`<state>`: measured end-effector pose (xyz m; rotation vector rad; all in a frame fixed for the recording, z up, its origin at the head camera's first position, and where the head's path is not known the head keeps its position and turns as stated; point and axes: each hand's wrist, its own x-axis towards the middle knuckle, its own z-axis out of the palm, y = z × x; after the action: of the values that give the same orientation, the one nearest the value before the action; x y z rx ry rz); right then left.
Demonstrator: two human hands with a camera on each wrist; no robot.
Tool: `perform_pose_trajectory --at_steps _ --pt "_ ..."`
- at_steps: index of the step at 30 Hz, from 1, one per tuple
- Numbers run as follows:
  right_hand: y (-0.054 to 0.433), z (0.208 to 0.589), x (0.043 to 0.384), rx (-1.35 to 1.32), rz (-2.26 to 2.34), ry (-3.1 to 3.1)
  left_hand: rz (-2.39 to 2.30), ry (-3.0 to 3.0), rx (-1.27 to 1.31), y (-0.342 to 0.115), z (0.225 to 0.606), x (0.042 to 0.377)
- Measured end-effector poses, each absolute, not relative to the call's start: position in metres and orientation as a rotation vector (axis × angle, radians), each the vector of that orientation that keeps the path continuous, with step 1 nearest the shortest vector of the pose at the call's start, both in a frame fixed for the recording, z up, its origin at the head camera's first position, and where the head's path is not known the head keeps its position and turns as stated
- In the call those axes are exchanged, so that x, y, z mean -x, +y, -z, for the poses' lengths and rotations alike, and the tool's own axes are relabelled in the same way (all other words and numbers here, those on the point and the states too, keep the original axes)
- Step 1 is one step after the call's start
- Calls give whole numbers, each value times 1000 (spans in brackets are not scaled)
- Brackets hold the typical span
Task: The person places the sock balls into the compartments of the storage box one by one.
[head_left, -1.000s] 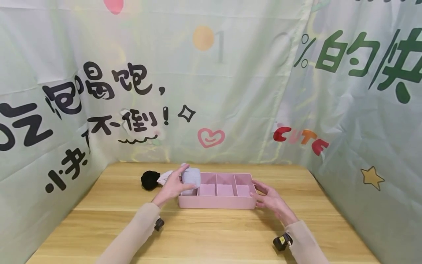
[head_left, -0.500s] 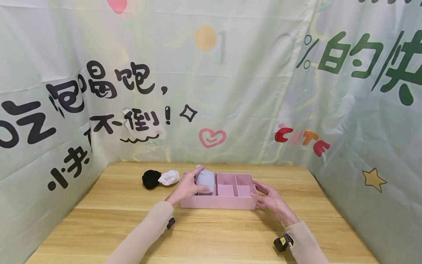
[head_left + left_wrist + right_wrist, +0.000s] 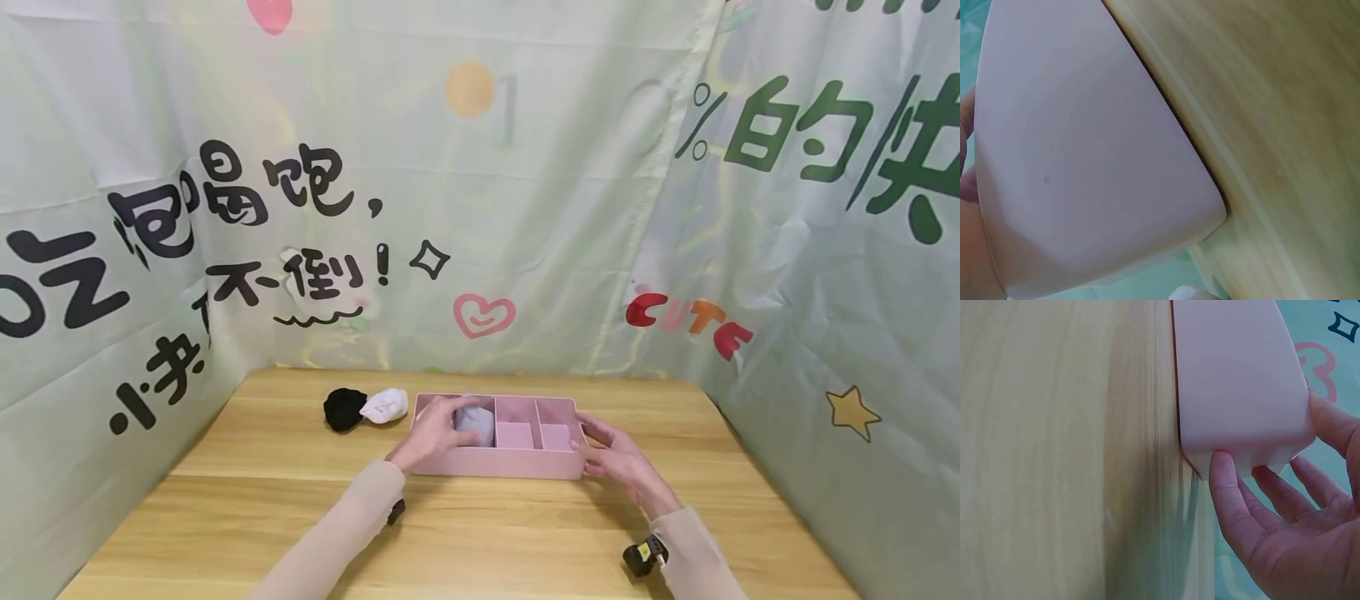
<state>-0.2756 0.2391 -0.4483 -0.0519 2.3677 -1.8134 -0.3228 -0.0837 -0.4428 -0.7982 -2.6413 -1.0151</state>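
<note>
Grey bundle [image 3: 476, 427] in pink box [image 3: 498, 464]
Clasped by left grip [image 3: 432, 432], second compartment from nine o'clock; held by right grip [image 3: 622, 460]: box's three-o'clock end.

Head view bright, soft shadows on table [image 3: 525, 533]; wrist views dimmer, left seemingly soft-focused.

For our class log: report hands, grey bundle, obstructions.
Left hand grips grey bundle in pink box. Right hand touches box's end. Black bundle, white bundle outside, not blocking.

A makeshift, booth-like corner is shown — a wooden table [image 3: 525, 533] is enclosed by hung cloth [image 3: 555, 208]; lettering [image 3: 318, 271] and a heart [image 3: 484, 316] are printed there.
</note>
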Motion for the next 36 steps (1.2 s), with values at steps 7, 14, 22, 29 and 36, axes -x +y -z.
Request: perform_pose_trajectory --at_steps 7,14,22,29,36 --pt "239 450 276 58 1817 2366 1172 -2612 772 -88 448 323" --pt "237 451 276 62 1809 2372 1317 -2498 689 -94 449 324" --pt "238 450 277 69 1819 2379 1470 -2326 440 -114 440 322" --pt "238 448 277 47 1816 2369 1483 -2336 270 -144 441 321" --pt "237 450 277 51 1816 2371 1527 -2315 180 -173 447 320"
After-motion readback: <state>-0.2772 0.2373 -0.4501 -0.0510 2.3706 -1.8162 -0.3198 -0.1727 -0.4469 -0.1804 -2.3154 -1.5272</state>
